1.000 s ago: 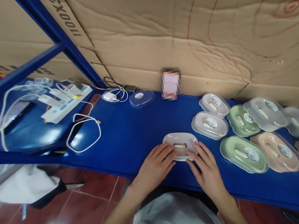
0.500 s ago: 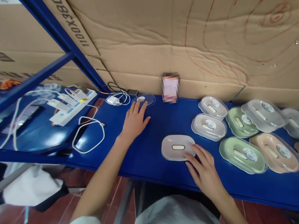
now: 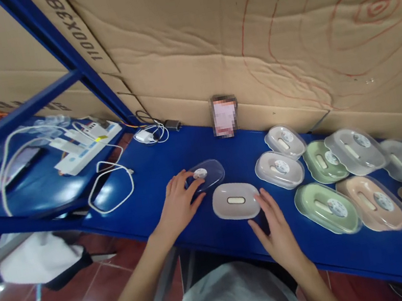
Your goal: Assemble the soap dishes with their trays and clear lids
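Note:
My left hand [image 3: 177,204] rests its fingertips on a clear plastic lid [image 3: 208,172] with a round white sticker, lying on the blue shelf [image 3: 172,161]. Just right of that lid sits a pale pink oval soap dish [image 3: 235,200] without a lid. My right hand [image 3: 277,228] lies flat on the shelf with fingers apart, its fingertips at the dish's near right edge.
Several lidded soap dishes, white [image 3: 280,168], green [image 3: 326,207] and pink [image 3: 373,202], crowd the right of the shelf. A power strip [image 3: 87,144], white cables [image 3: 108,187] and a charger [image 3: 146,136] lie at left. Cardboard [image 3: 243,34] backs the shelf. A blurred card [image 3: 224,115] leans against it.
My left hand reached from the soap dish to the clear lid at the back of the shelf and drew it forward, next to the dish. My right hand stayed by the dish.

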`<move>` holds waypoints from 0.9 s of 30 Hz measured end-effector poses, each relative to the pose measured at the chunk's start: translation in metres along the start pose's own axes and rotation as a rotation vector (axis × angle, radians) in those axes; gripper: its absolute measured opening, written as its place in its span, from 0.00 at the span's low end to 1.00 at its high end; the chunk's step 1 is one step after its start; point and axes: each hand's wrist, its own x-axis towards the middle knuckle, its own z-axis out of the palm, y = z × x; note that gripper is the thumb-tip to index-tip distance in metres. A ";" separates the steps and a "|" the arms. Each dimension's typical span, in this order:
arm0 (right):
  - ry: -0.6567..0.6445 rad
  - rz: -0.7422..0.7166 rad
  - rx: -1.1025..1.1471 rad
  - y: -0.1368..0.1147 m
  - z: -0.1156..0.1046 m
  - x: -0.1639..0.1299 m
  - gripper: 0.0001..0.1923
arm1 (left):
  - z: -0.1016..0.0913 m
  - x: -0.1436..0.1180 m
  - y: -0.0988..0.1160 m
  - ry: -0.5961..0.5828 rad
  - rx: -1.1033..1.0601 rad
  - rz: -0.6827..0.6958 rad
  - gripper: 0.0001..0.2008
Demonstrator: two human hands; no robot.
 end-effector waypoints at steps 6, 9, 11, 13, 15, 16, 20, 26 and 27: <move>-0.001 0.002 0.015 0.000 0.000 0.000 0.37 | -0.002 -0.030 0.022 0.167 -0.261 -0.106 0.13; 0.022 0.009 0.025 -0.002 -0.001 0.001 0.39 | -0.006 -0.033 0.045 0.085 -0.355 0.057 0.15; 0.037 0.010 0.026 -0.002 -0.002 0.001 0.38 | -0.005 -0.032 0.057 0.006 -0.383 0.165 0.16; 0.037 0.003 0.027 -0.002 -0.002 0.001 0.36 | -0.001 -0.030 0.065 -0.036 -0.382 0.214 0.16; 0.032 -0.011 0.022 -0.002 -0.003 0.000 0.34 | 0.003 -0.029 0.068 -0.040 -0.371 0.229 0.17; 0.034 -0.020 0.014 -0.001 -0.003 0.000 0.33 | 0.005 -0.029 0.068 -0.034 -0.366 0.229 0.17; 0.071 -0.062 -0.060 -0.001 -0.002 -0.001 0.33 | 0.011 -0.032 0.068 -0.004 -0.354 0.232 0.15; 0.129 -0.110 -0.124 0.000 0.000 -0.003 0.35 | 0.021 -0.038 0.066 0.044 -0.339 0.254 0.15; 0.144 -0.121 -0.136 0.000 0.001 -0.004 0.36 | 0.022 -0.038 0.066 0.046 -0.336 0.261 0.15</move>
